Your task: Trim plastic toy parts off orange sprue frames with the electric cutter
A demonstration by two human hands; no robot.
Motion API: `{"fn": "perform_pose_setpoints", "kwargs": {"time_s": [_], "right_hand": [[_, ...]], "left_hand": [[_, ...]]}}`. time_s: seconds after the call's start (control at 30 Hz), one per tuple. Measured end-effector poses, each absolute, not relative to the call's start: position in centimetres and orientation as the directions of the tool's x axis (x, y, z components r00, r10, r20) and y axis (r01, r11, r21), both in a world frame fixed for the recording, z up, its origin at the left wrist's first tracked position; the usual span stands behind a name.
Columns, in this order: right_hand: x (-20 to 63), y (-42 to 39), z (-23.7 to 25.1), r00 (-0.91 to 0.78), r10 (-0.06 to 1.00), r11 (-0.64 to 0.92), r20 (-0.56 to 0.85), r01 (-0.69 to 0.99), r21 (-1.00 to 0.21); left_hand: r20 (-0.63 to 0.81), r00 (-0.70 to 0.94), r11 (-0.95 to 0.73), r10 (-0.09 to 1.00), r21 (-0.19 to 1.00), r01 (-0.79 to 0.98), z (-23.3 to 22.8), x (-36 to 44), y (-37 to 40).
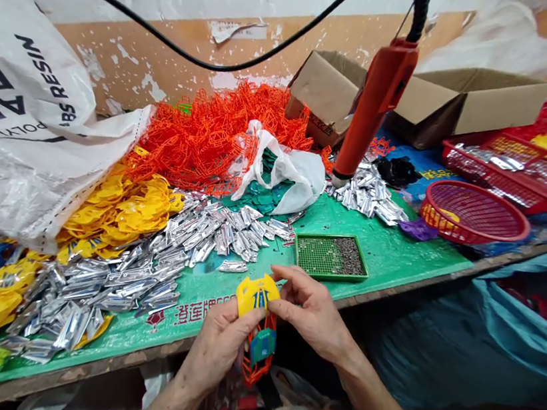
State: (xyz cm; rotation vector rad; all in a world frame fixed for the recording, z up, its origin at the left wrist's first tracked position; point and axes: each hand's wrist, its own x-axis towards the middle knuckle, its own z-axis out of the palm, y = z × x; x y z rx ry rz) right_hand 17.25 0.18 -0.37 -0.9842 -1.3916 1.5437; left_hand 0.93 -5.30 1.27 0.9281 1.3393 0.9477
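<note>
Head view: left fingers (pixel 247 321) clamped yellow shell (pixel 258 288). Right fingers (pixel 294 278) stood apart beside it. Green tray (pixel 332 277) lay at two o'clock.

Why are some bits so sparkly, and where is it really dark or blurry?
In the head view, the silver pieces glint, probably because they're shiny; in the head view too, the lower right sits in deep shadow, and a dark blur fills the top-right corner; in that same head view, the left hand and the yellow piece look fairly clear.
</note>
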Motion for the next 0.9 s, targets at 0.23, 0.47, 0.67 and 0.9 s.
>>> {"fn": "perform_pose_setpoints", "kwargs": {"time_s": [0.23,0.47,0.67,0.9], "right_hand": [[20.5,-0.3,-0.4,-0.501,0.850,0.156,0.160,-0.050,-0.986],[21.1,-2.0,0.1,-0.460,0.775,0.504,0.434,0.034,-0.863],[21.4,-3.1,0.9,-0.423,0.742,0.611,0.520,0.107,-0.784],[22.0,-3.9,1.1,-0.488,0.652,0.720,0.580,0.158,-0.676]], "left_hand": [[0.388,0.329,-0.509,0.861,0.644,0.571,2.6,1.6,-6.7],[0.566,0.569,-0.750,0.596,0.140,0.646,2.6,1.7,-7.5],[0.492,0.630,-0.725,0.601,0.002,0.689,2.8,1.2,-8.1],[0.553,0.617,-0.716,0.560,-0.052,0.697,3.1,1.6,-8.0]]}}
